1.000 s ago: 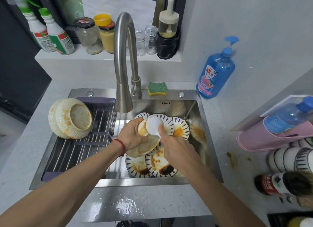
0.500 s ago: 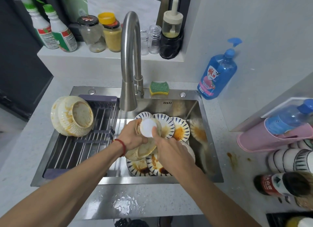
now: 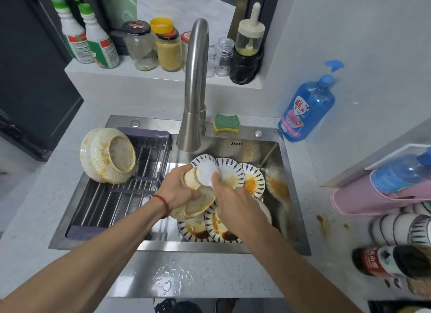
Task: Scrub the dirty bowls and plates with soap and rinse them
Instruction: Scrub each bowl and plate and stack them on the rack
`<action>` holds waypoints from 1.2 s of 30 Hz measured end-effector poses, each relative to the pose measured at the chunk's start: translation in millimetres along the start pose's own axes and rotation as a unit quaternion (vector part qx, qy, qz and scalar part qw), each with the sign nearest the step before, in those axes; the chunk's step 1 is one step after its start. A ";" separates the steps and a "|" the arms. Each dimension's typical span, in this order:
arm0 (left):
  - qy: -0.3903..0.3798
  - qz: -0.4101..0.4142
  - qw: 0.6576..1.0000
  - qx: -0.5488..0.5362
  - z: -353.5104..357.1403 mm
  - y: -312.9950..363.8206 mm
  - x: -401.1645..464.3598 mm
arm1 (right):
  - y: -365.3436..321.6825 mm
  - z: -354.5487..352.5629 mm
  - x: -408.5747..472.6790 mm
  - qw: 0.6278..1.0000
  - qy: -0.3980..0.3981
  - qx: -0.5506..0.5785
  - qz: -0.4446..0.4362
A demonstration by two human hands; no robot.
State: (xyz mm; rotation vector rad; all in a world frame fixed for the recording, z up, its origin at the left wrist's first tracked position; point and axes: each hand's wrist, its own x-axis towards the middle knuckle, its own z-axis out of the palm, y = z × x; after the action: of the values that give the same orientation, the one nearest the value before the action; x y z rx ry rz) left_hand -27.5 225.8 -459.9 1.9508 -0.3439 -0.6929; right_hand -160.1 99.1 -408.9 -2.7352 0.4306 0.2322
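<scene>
Over the steel sink (image 3: 295, 191), my left hand (image 3: 178, 190) grips a stack of stained cream bowls (image 3: 198, 207) tilted on its side. My right hand (image 3: 233, 203) holds a small white bowl (image 3: 206, 176) against the top of that stack, thumb on its rim. Several dirty blue-striped plates (image 3: 253, 182) smeared with orange and brown sauce lie in the basin under both hands. A green and yellow sponge (image 3: 226, 123) sits on the sink's back ledge, and a blue soap pump bottle (image 3: 307, 109) stands at its right.
The faucet (image 3: 196, 91) arches over the basin just behind my hands. More stained cream bowls (image 3: 108, 158) lie on the drying rack (image 3: 121, 196) over the sink's left half. Jars and spray bottles line the back shelf. Stacked bowls (image 3: 401, 228) and bottles crowd the right counter.
My right hand has slid the white bowl slightly left, closer against the cream bowls. The left hand has kept its grip. The camera has shifted a little.
</scene>
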 end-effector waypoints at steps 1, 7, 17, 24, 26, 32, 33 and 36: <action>0.004 -0.003 1.000 -0.007 -1.4 -1.0 -1.3 | 3.8 0.1 3.8 1.000 0.005 0.005 0.007; 0.011 0.002 1.000 -0.016 -18.0 -5.8 -8.4 | 7.4 0.7 10.9 0.997 -0.025 0.062 0.048; -0.010 -0.006 1.000 -0.010 -25.3 -9.0 -13.8 | -18.5 -8.4 5.4 0.998 -0.044 0.038 -0.003; 0.011 0.031 0.996 0.079 -21.8 -9.0 -14.3 | -16.8 -11.2 7.5 0.999 -0.034 -0.026 0.019; 0.019 0.017 0.996 0.085 -19.7 -8.1 -15.6 | -29.6 -6.7 1.4 0.999 -0.033 -0.017 -0.021; 0.021 0.000 1.000 0.003 -20.7 -6.1 -19.4 | 10.2 -10.7 20.5 0.995 -0.043 0.026 0.090; 0.019 -0.005 1.000 -0.012 -20.6 -5.7 -19.8 | 8.5 -11.8 18.8 0.994 -0.048 0.037 0.089; 0.016 -0.020 0.998 -0.064 -18.9 -8.1 -20.1 | -7.3 -8.6 11.8 0.997 -0.038 0.062 0.021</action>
State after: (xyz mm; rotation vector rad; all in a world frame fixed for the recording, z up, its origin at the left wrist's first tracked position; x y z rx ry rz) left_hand -32.6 253.5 -454.2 1.8484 -0.2354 -0.6922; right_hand -145.8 99.3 -401.2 -2.5896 0.4657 0.3086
